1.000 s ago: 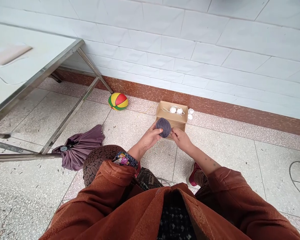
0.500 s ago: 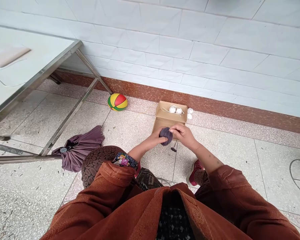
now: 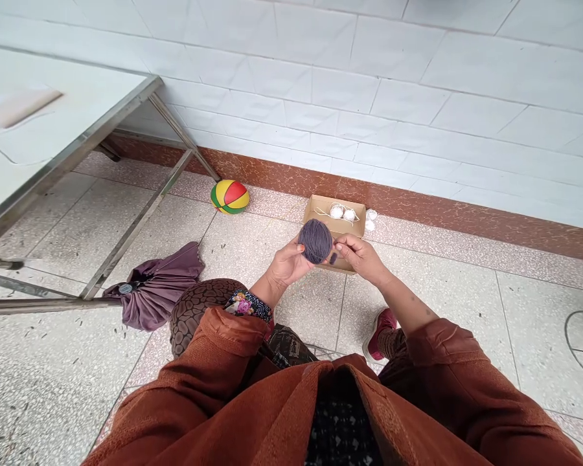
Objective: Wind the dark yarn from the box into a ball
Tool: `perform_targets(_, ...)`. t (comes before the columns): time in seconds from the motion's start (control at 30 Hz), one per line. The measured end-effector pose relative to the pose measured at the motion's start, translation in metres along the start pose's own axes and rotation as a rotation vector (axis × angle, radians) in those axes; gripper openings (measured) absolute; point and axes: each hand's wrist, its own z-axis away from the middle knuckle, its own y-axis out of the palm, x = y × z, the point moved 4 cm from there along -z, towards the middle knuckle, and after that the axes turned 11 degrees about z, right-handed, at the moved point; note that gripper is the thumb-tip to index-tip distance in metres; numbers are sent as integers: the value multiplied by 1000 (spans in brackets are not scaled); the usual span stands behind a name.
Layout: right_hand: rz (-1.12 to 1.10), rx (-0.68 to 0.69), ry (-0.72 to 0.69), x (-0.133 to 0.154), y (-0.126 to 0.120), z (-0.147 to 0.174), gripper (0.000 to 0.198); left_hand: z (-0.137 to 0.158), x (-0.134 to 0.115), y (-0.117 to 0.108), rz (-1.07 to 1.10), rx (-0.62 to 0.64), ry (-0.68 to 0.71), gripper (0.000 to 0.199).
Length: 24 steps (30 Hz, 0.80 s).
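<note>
A dark grey-purple ball of yarn (image 3: 315, 241) rests in my left hand (image 3: 287, 264), whose thumb and fingers are closed around its lower side. To the right of the ball, my right hand (image 3: 362, 257) pinches what looks like a strand of the same yarn. Below those fingertips hangs a small dark bundle of yarn (image 3: 333, 258). Both hands are raised in front of an open cardboard box (image 3: 311, 208) on the floor and cover part of it. Two small white yarn balls (image 3: 342, 213) with loose strands lie in its far part.
White balls (image 3: 370, 219) lie beside the box's right end. A colourful ball (image 3: 230, 197) sits near the metal-framed table (image 3: 87, 139) on the left. A folded purple umbrella (image 3: 162, 281) lies by my knee. A cable (image 3: 571, 333) curves across the floor at right.
My left hand has lifted the yarn ball upward and turned, so more of the ball shows. My right hand has moved slightly right, and the small bundle has risen with the strand.
</note>
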Motion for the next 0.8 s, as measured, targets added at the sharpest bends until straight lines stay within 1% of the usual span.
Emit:
perform_targets(0.13,67,-33,-27,-1,-3,-4,25,-8,-8,3,-49,-90,147,69)
perform_targets(0.27,68,-10,-8,-4,-4,-3,28,-19,-9,-9,-138,-226,276,59)
perform_targets(0.37,22,32,-1,-2,-5,-2,30,-25,-5,-23,-282,-352,296,61)
perform_targets(0.47,-45,75,12,2,-6,-3,30,-26,0,-28,-532,-430,258,64)
perform_targets(0.53,-98,90,28,4,-8,-6,31,-24,1,-24,-752,-411,232,67)
perform_targets(0.6,-130,88,42,6,-12,-9,32,-21,2,-18,-929,-334,188,68)
perform_targets(0.63,-135,82,45,6,-14,-11,32,-20,3,-16,-982,-283,158,68)
perform_targets(0.7,-128,64,44,6,-20,-14,33,-20,3,-12,-1027,-200,111,65)
perform_targets(0.73,-126,50,42,5,-23,-16,33,-22,0,-11,-1031,-183,102,64)
perform_targets(0.8,-137,15,37,4,-30,-20,33,-30,-10,-11,-1026,-218,136,65)
